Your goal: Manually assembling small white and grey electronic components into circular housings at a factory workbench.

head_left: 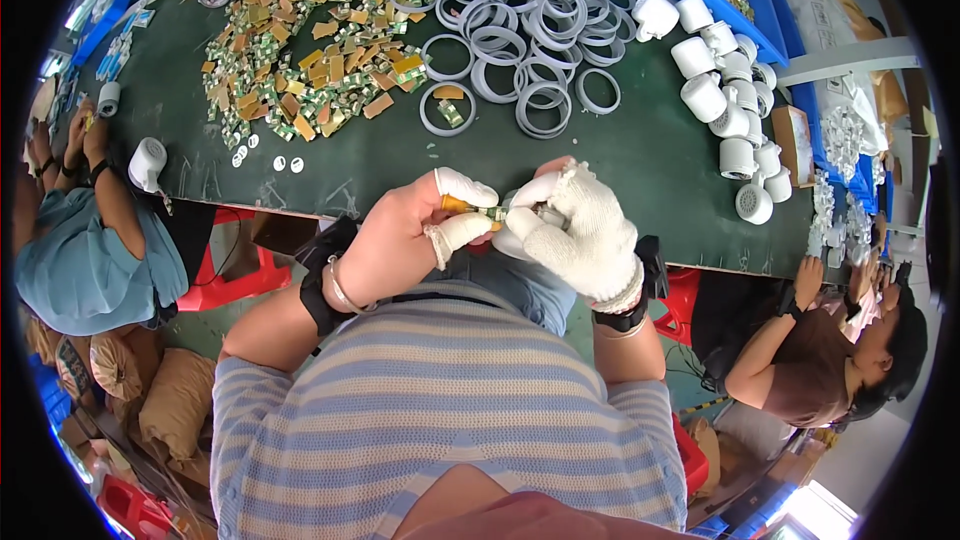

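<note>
My left hand (395, 230), with white covers on its thumb and a finger, pinches a small green circuit board (492, 212) with an orange-yellow piece (455, 205) beside it. My right hand (585, 225) wears a white knitted glove. Its fingers are closed around a whitish rounded part, mostly hidden by the glove, right against the end of the board. Both hands meet just over the near edge of the dark green table (370, 165). Whether the board sits inside the whitish part, I cannot tell.
A large pile of small circuit boards (300, 50) lies at the back left, beside heaped grey rings (550, 10). White cylindrical housings (735, 125) stand at the right, near a blue bin (735, 10). Other people sit at the left and right.
</note>
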`<state>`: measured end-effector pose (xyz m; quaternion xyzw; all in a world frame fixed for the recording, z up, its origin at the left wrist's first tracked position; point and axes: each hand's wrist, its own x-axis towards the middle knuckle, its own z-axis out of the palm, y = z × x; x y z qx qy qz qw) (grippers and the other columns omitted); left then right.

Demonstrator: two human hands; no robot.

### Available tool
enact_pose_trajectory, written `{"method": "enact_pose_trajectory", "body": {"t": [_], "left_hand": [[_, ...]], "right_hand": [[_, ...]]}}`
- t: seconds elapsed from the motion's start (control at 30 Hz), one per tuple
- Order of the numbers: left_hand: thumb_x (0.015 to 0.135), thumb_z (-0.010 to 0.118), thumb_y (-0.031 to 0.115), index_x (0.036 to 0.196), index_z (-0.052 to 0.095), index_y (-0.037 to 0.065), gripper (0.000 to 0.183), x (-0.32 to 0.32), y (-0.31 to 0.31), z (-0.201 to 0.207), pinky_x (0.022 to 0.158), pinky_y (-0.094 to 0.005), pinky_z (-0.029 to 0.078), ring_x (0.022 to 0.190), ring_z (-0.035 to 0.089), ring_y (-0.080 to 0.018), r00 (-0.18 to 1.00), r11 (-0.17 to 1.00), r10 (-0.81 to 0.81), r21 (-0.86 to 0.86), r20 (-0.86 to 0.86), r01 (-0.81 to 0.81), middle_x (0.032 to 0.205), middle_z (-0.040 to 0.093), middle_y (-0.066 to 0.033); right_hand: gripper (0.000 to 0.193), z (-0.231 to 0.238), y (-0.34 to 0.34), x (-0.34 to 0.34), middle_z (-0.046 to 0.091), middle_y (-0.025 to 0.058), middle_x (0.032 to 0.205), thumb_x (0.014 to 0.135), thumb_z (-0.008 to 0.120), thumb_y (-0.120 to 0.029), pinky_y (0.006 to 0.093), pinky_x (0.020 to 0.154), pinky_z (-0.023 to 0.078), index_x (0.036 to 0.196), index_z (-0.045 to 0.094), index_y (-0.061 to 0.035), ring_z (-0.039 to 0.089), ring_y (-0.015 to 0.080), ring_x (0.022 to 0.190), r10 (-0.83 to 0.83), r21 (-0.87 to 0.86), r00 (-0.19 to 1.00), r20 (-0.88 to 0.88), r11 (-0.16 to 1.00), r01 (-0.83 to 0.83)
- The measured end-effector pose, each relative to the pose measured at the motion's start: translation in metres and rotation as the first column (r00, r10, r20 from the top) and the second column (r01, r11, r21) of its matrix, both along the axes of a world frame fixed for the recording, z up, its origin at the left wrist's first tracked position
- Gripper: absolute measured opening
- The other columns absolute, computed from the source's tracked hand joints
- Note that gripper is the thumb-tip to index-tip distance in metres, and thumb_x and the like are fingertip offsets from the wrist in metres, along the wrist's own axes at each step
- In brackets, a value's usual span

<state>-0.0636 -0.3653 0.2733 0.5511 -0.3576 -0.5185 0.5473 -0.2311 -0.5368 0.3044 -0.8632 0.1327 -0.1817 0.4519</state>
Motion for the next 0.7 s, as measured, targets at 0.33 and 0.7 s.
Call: {"method": "enact_pose_trajectory", "body": {"t": [0.33,0.7], "left_hand": [[0.098,0.071,0.000,0.121,0.064,0.000,0.024,-0.004,0.000,0.012,0.092,-0.0283,0.056,0.104,0.071,-0.0138,0.971,0.996,0.080,-0.057,0.226,-0.069,0.114,0.072,-0.0065],[0.092,0.078,0.000,0.113,0.069,0.004,0.023,-0.007,0.009,0.018,0.077,-0.0287,0.058,0.087,0.075,-0.0187,0.872,0.994,0.082,-0.105,0.483,-0.036,0.101,0.077,-0.0104]], "right_hand": [[0.014,0.002,0.002,-0.004,0.068,0.0072,0.087,0.083,0.081,-0.011,0.0373,0.076,0.050,0.094,0.073,-0.0092,0.064,0.0253,0.084,0.006,-0.101,0.999,0.048,0.995,-0.001],[0.016,0.009,-0.003,0.010,0.071,0.0009,0.077,0.073,0.089,-0.020,0.0404,0.079,0.051,0.084,0.079,-0.0163,0.067,0.0279,0.089,0.114,-0.279,0.993,0.013,0.954,-0.106]]}}
